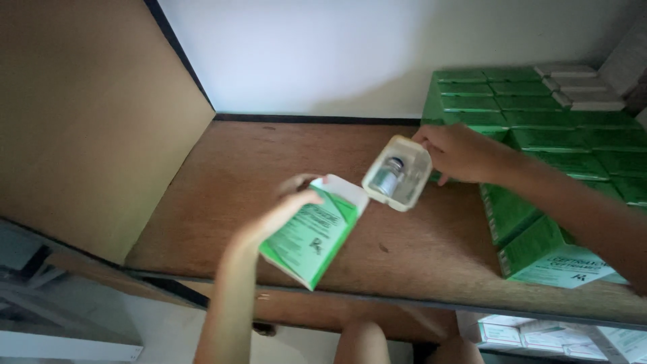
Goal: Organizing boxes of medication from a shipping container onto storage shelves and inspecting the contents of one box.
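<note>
My left hand [286,214] grips a green and white carton [315,232] with its end flap open, held over the front of a brown wooden shelf [236,175]. My right hand [458,154] holds a clear plastic tray [399,174] just above the carton's open end. A small glass vial [387,176] with a dark cap lies inside the tray. The two hands are close together, a little apart, near the middle of the shelf.
Stacks of green and white cartons [539,128] fill the right side of the shelf, with a few grey boxes [579,86] on top at the back. A tan side panel [87,121] closes the left. More boxes [539,334] sit on a lower level.
</note>
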